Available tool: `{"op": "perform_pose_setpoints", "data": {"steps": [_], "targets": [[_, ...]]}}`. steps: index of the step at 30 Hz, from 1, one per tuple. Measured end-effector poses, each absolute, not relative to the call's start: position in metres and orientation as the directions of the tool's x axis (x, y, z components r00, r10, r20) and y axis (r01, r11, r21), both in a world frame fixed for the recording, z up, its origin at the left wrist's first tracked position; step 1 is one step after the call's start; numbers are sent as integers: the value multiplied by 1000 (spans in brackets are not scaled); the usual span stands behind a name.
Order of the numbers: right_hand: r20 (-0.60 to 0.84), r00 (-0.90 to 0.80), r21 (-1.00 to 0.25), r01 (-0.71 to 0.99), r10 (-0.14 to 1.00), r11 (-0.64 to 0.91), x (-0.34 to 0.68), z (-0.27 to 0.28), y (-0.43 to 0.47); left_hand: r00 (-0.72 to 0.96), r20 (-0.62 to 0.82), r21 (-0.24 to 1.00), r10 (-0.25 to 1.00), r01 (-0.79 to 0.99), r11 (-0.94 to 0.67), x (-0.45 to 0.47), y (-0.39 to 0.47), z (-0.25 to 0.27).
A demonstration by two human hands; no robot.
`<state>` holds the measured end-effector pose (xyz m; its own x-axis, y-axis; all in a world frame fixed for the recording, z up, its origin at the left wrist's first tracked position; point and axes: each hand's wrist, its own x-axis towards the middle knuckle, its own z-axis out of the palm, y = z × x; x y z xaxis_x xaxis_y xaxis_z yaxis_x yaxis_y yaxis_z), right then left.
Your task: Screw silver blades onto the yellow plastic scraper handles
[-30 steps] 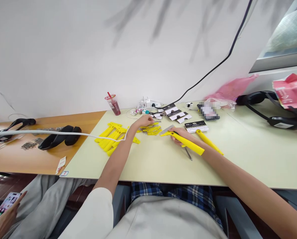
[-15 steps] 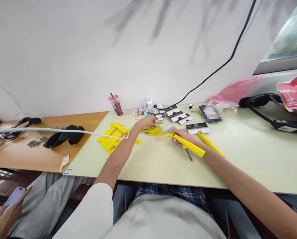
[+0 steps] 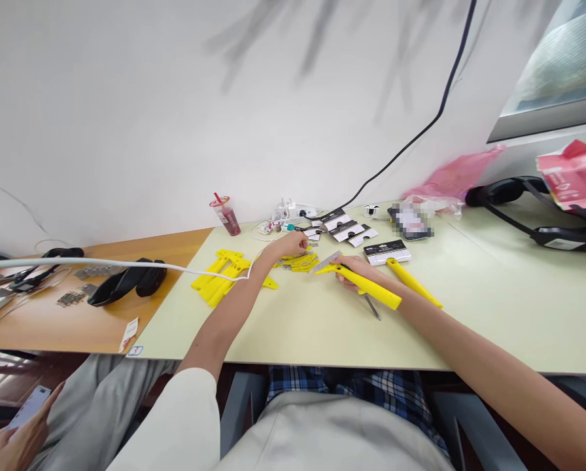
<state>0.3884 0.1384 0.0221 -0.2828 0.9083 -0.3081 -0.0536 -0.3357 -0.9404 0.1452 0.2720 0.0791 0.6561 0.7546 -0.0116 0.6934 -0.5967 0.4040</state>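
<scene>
My right hand (image 3: pixel 350 268) is wrapped round a yellow-handled scraper (image 3: pixel 379 292) whose flat metal blade (image 3: pixel 328 261) points left. Below that hand, a thin metal rod (image 3: pixel 373 309) slants over the table. My left hand (image 3: pixel 295 244) has its fingers curled together just behind a pile of small yellow plates (image 3: pixel 300 263); whatever they hold is hidden. Yellow handles (image 3: pixel 218 288) lie in a heap left of my left forearm. Another yellow handle (image 3: pixel 414 284) lies beyond my right forearm, its top end at a black-and-white card (image 3: pixel 387 252).
More black-and-white cards (image 3: pixel 344 229) lie near the wall, by a power strip (image 3: pixel 300 211) with cables. A cup with a red straw (image 3: pixel 227 217) stands at the back left. A phone (image 3: pixel 411 222) and headset (image 3: pixel 543 232) are right. A white cable (image 3: pixel 126 263) crosses my left forearm.
The view has shifted slightly. My left hand stays by the small plates with its fingers curled; my right hand still holds the scraper in nearly the same pose.
</scene>
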Motion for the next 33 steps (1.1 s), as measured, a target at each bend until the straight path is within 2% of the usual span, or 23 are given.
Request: {"op": "perform_pose_setpoints", "data": {"steps": [4,9,11,14,16,20,22,25,28,31,33], "targets": [[-305,-311,-946,-9,900,-324,390,20,141,661,11,389,750,689,-612,148,269,79],[-323,-277,-938,-36,905,-345,387,26,137,640,65,442,766,670,-597,146,260,82],[-341,-275,-930,-42,899,-366,386,29,135,621,124,543,774,610,-576,143,252,81],[-350,-269,-918,-91,897,-386,388,32,132,577,178,776,797,416,-474,137,231,74],[-362,-273,-906,-123,891,-406,390,34,130,569,145,827,810,380,-414,130,213,66],[-407,-283,-874,-155,869,-460,393,39,128,610,79,775,788,460,-433,116,179,48],[-428,-289,-863,-151,856,-483,395,41,126,635,101,750,766,457,-478,112,169,41],[-487,-314,-838,-93,815,-537,396,43,123,627,212,684,749,453,-573,109,164,33],[-522,-336,-821,-50,784,-568,398,46,119,545,371,572,752,503,-647,106,168,28],[-546,-339,-807,-34,766,-590,400,48,117,435,456,468,777,625,-625,100,173,24],[-563,-323,-795,-41,761,-606,402,51,118,421,471,413,775,671,-616,95,175,21]]}}
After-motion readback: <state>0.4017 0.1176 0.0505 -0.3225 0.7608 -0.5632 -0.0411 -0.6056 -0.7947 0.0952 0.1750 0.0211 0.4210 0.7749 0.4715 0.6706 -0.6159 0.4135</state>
